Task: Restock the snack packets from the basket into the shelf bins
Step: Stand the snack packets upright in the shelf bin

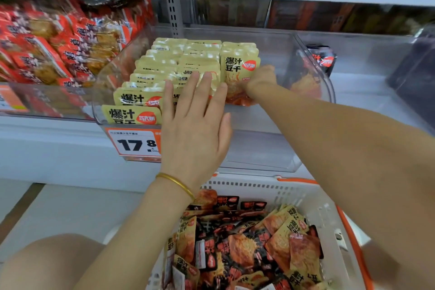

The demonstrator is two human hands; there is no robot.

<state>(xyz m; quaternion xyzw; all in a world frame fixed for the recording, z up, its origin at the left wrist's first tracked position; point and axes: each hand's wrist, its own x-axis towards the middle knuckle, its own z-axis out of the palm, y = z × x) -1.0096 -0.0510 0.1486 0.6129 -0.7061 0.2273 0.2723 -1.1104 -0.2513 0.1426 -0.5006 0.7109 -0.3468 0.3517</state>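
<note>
Basket [259,185] below; left hand [195,132] fingers straight, apart on yellow packets [153,66]; right hand [260,77] fingers hidden, cannot tell

clear bin [277,54] right half free, yellow packets [162,66] crowd left

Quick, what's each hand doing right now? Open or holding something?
Left hand: open, straight fingers on the rows of yellow packets.
Right hand: fingers curled, grip on the upright packet beside them.

Rows of packets [162,67] in the shelf bin [259,148], price tag [133,143] on its front, basket [270,186] below it
</note>
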